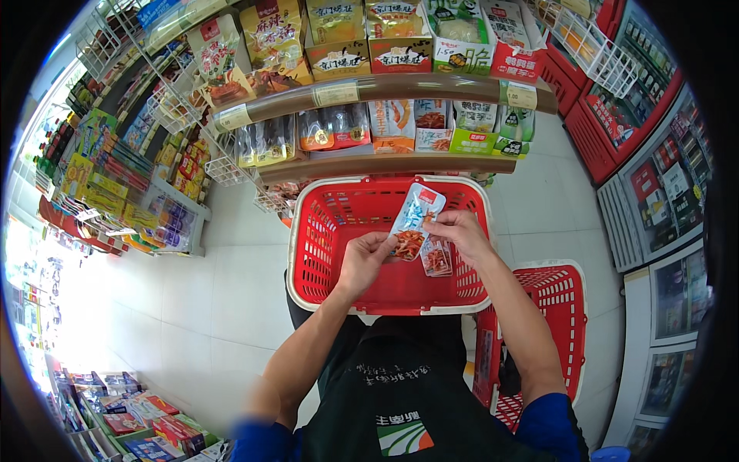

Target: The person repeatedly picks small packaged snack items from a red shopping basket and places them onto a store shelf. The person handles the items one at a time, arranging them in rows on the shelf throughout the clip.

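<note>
A light blue and white snack packet (417, 216) with a picture of reddish food is held between both hands, tilted, above a red plastic shopping basket (369, 303). My left hand (364, 263) pinches its lower left edge between thumb and fingers. On its right side, my right hand (462, 234) grips the edge with thumb and forefinger. Beneath, a small stack of similar packets (437, 263) lies inside the basket, partly covered by the held one. The basket has a whitish rim and slotted walls and sits right in front of my body.
Ahead stands a shelf (392, 92) with boxed and bagged snacks on two tiers. A second red basket (568, 323) stands at the right, near glass-door coolers (664, 179). White wire racks (222, 167) jut out at the left. Boxed goods (150, 416) sit at lower left on the tiled floor (190, 289).
</note>
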A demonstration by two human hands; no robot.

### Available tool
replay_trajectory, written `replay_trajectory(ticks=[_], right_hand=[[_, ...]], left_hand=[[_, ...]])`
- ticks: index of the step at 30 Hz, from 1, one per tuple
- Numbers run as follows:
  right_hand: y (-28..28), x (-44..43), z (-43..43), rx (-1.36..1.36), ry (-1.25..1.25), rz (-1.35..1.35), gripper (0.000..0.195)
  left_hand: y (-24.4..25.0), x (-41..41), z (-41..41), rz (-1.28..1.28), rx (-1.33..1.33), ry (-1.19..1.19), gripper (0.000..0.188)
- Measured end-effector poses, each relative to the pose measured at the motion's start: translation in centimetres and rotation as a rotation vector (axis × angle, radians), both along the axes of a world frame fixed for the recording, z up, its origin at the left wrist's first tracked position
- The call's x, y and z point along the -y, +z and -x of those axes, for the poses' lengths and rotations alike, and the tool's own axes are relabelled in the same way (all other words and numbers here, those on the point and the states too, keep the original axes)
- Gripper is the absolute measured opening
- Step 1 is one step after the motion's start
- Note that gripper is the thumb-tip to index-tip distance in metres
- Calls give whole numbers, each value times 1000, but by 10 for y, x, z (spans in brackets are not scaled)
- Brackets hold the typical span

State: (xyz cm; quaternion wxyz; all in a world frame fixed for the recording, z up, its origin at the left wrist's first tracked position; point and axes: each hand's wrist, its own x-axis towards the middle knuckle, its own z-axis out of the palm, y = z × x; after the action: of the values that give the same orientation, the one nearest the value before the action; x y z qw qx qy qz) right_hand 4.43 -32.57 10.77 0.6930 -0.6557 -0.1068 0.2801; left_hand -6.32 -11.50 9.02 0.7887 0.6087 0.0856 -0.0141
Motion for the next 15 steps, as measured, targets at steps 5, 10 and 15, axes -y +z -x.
replay_trajectory(ticks=[5, 10, 15], right_hand=[[-3, 14, 8, -61, -15, -122, 22], [2, 26, 11, -48, -1, -174, 21], [53, 35, 3, 252, 8, -49, 14]], left_hand=[[6, 4, 3, -125, -1, -47, 25], [19, 4, 2, -159, -7, -131, 25], [40, 7, -19, -361, 135, -154, 24]])
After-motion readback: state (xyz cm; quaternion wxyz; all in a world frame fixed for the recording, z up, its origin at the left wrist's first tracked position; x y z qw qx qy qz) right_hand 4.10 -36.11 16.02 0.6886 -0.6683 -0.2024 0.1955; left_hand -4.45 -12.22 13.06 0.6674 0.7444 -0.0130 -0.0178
